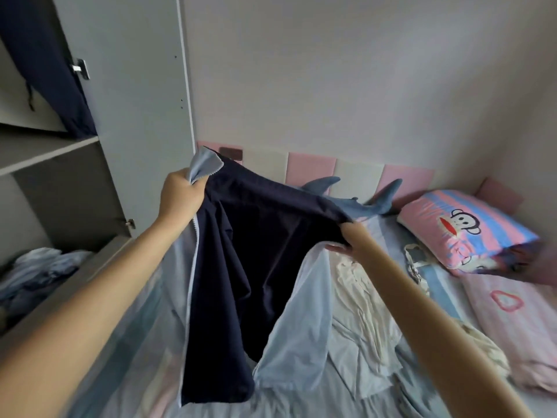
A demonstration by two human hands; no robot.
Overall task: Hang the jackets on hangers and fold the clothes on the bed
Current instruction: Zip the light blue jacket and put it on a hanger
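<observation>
Jacket (241, 260) looks soft, light and floppy, so its top edge, bunched in my curled left hand (180, 196) and pinched by my right hand (352, 236), seems the best hold.

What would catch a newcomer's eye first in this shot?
A dark navy jacket with light-blue lining, held up at centre over the bed by the left hand and right hand. At right lies a pink-and-blue striped pillow with a cartoon monkey; a grey-blue plush shark rests against the headboard.
</observation>
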